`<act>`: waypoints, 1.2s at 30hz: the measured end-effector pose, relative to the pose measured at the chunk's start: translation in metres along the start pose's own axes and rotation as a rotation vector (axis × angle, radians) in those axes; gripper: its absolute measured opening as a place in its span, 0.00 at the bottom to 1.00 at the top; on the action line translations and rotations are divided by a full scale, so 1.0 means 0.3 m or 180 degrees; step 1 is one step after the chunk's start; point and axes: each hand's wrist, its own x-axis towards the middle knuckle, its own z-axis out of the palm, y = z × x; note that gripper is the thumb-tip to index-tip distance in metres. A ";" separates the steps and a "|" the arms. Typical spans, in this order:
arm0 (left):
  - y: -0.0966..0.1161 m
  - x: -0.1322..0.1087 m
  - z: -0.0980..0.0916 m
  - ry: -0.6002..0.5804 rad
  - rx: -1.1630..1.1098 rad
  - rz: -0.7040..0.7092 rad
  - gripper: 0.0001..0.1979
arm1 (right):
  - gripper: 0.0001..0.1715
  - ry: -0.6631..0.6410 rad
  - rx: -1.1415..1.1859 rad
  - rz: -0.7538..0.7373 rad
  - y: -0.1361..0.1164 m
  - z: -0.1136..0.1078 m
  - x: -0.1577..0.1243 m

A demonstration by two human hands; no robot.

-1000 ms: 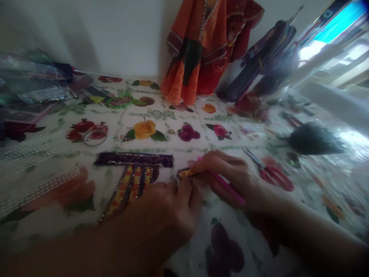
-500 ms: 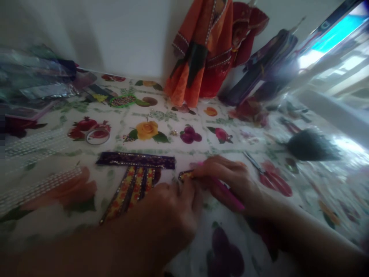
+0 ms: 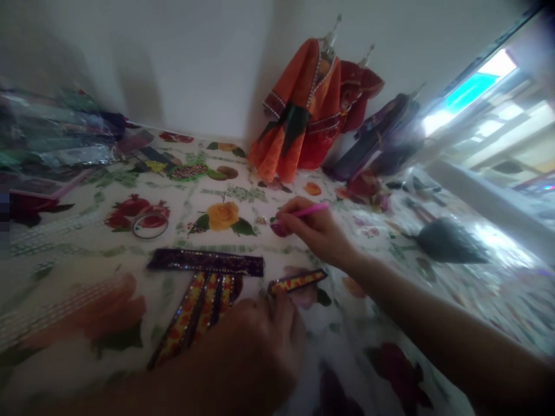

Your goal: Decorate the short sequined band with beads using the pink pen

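My left hand [image 3: 260,341] is closed, its fingertips on the near edge of a short yellow-and-red fabric strip [image 3: 299,281] with a dark, studded border. In a pinch, my right hand [image 3: 314,231] holds a slim pink pen-like stick [image 3: 315,210]. The stick's tip is near a small cluster of gold beads [image 3: 261,220] on the tablecloth; whether it touches them I cannot tell. Left of the short strip lies a dark purple band [image 3: 208,262] with shiny studs. Below that band, several longer yellow-and-red strips [image 3: 186,309] run down, partly covered by my left hand and forearm.
A fruit-and-flower tablecloth [image 3: 173,306] covers the table. Behind stand small orange and red dresses [image 3: 299,115] on hangers. A green-rimmed dish of beads [image 3: 189,171], a clear ring-shaped item [image 3: 150,225], bead sheets [image 3: 65,300] and plastic bags [image 3: 56,136] lie leftward. A dark bundle [image 3: 451,240] sits right.
My right hand has moved from the short strip up and away to the gold beads, still with the pink stick. My left hand stays at the strip. The view has tilted up; my arm hides the scissors.
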 end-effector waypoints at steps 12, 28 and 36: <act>-0.006 0.004 0.007 0.0166 0.0569 0.0156 0.15 | 0.14 0.0017 -0.0942 -0.0010 0.013 0.028 0.023; -0.011 0.005 0.000 0.0164 0.0483 0.0184 0.16 | 0.14 0.0053 -0.0909 -0.0010 0.018 0.032 0.025; -0.005 0.004 0.005 0.0234 0.0485 0.0126 0.15 | 0.13 0.0064 -0.1182 0.0002 0.011 0.036 0.028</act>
